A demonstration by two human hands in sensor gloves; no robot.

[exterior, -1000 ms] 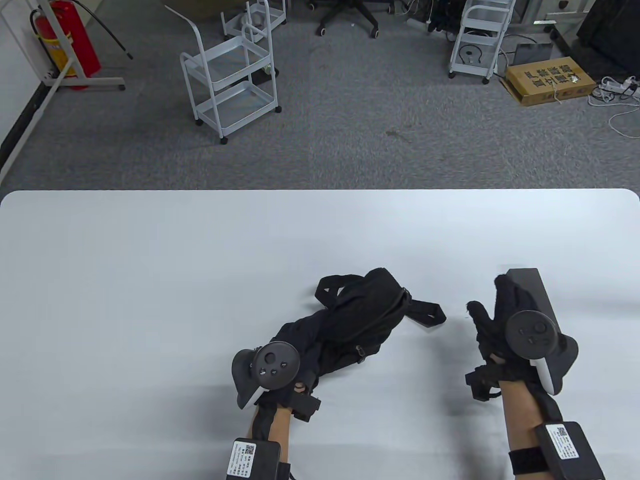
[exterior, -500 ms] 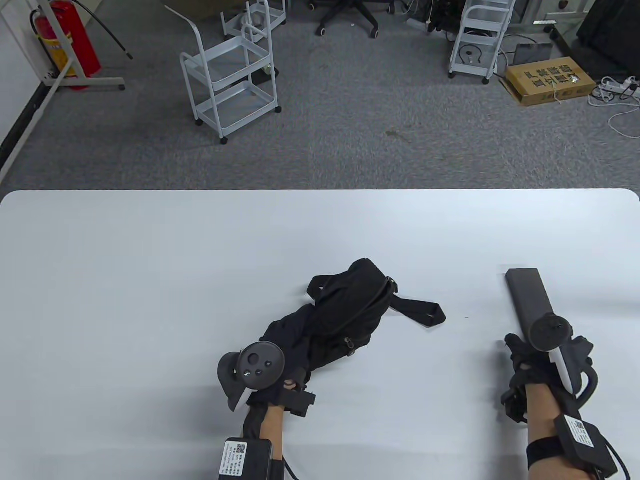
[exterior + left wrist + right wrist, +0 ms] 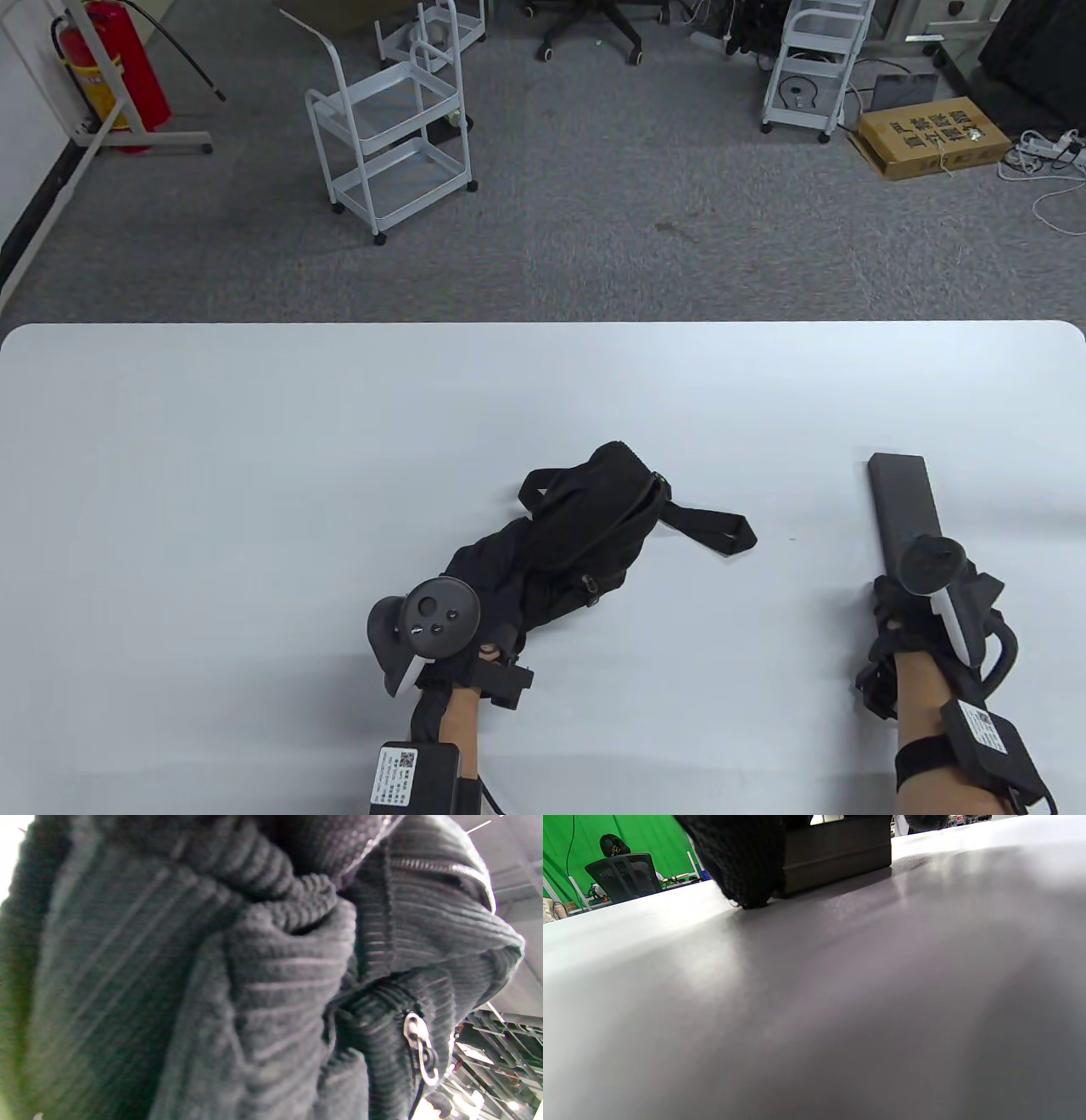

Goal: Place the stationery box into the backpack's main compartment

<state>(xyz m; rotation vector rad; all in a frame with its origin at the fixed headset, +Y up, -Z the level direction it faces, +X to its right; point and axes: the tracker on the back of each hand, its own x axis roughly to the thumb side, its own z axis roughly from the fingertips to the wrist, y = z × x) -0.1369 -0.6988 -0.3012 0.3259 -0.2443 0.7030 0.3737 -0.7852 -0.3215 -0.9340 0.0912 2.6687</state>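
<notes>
The black backpack lies crumpled on its side at the middle of the white table. My left hand grips its near end, with the fingers buried in the fabric. The left wrist view is filled with the backpack's ribbed cloth and shows a metal zipper pull. The stationery box is a long dark grey bar lying flat at the right. My right hand holds its near end. In the right wrist view the box end rests on the table, with a gloved finger beside it.
A loose backpack strap lies toward the box, with bare table between them. Beyond the far table edge are a white cart, a cardboard box and a fire extinguisher on the floor.
My right hand drew back from over the box to its near end, and the box's far end swung slightly right. My left hand pulled the backpack a little left and nearer.
</notes>
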